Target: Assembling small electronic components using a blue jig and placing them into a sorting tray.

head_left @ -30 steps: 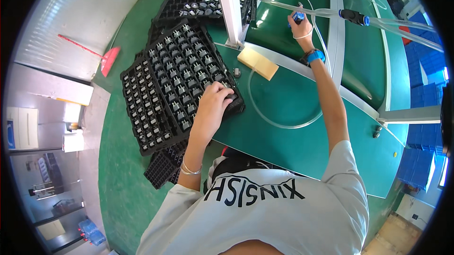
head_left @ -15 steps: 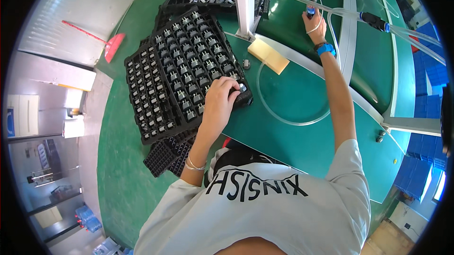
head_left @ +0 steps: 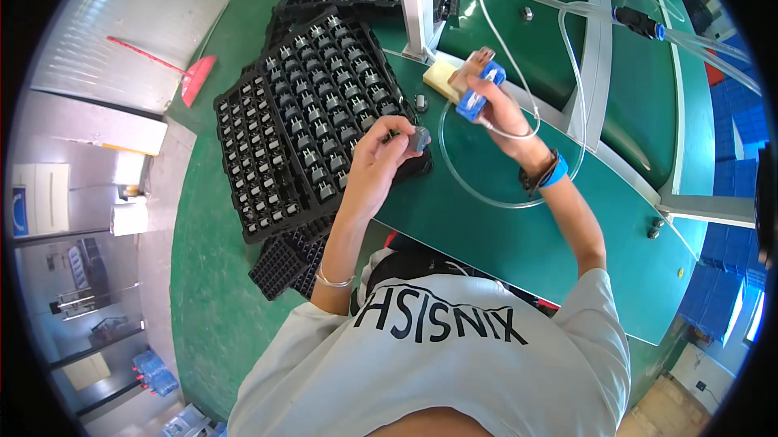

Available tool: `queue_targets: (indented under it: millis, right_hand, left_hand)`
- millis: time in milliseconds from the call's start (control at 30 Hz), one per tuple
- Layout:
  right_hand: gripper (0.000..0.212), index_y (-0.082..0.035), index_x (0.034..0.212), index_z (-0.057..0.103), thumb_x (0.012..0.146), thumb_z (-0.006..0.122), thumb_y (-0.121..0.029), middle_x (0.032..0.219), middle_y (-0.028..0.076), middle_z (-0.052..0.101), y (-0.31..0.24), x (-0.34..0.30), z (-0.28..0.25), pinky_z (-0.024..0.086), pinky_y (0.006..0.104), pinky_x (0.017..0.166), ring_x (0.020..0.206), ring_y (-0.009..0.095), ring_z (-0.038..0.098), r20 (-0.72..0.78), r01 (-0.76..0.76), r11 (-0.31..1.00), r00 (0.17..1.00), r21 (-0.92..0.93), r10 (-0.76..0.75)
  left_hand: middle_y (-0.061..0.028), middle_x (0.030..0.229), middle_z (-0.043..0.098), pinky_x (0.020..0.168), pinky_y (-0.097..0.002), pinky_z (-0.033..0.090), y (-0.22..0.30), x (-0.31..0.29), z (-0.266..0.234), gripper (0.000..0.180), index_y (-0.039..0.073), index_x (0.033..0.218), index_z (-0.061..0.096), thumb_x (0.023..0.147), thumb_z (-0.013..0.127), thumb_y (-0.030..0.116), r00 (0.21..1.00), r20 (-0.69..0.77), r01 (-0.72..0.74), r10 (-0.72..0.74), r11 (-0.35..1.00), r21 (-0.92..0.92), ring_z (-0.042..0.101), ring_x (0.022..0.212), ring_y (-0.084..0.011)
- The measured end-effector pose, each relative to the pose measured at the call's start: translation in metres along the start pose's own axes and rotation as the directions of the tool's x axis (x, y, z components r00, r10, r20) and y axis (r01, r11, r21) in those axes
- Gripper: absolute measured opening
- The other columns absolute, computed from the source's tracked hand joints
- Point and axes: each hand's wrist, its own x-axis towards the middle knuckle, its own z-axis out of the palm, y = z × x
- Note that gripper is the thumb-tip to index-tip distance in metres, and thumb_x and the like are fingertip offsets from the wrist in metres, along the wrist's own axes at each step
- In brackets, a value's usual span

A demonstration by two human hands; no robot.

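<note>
Pinched in the left hand (head_left: 379,149) is one small grey component (head_left: 420,139), at the near right corner of the black tray (head_left: 418,166). Clasped in the right hand (head_left: 504,117) is a blue-and-clear handheld tool (head_left: 470,105), withdrawn from over the green conveyor belt (head_left: 545,52) since the preceding views. Component and tool are now near, yet apart; handling is judged to have shifted trayward.

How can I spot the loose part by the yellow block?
Find the green table, then the large black tray at its left. Between the tray's right edge and the yellow block sits a small grey part. It lies loose, whereas the neighbouring part is in the left grip and other parts sit in tray pockets.
</note>
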Motion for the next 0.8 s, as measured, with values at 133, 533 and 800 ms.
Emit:
queue_targets:
  millis: [133,533,800]
  right_hand:
    - [0.04,-0.005,0.114,0.051,0.085,0.053,-0.033,0.101,0.003,0.059,-0.001,-0.022,0.024,0.043,0.0214,0.076,0.088,0.009,0.055,0.091,-0.065,0.984,0.995,0.166,0.05]
    - [0.043,-0.003,0.109,0.052,0.083,0.053,-0.037,0.098,0.006,0.059,-0.002,-0.047,0.042,0.045,0.0276,0.079,0.088,0.015,0.058,0.15,-0.091,0.975,0.987,0.201,0.061]
    - [0.045,-0.003,0.108,0.051,0.081,0.054,-0.038,0.099,0.007,0.059,0.001,-0.059,0.053,0.047,0.0295,0.075,0.086,0.015,0.058,0.122,-0.073,0.97,0.991,0.233,0.045]
  left_hand:
    - [-0.0016,0.097,0.053,0.08,-0.0209,0.04,0.004,-0.006,0.02,0.024,0.003,0.111,0.051,0.087,0.053,0.005,1.0,-0.001,0.025,-0.025,1.0,0.011,0.051,0.091,-0.0089]
    - [-0.0071,0.103,0.05,0.08,-0.022,0.043,0.004,-0.02,0.04,0.021,-0.001,0.109,0.053,0.088,0.049,-0.001,0.928,0.136,-0.369,0.348,0.799,0.474,0.053,0.088,-0.0114]
    - [-0.0068,0.1,0.049,0.077,-0.0216,0.044,-0.013,-0.025,0.042,0.019,-0.003,0.102,0.054,0.084,0.052,-0.007,0.882,0.016,-0.441,0.471,0.812,0.383,0.053,0.086,-0.0114]
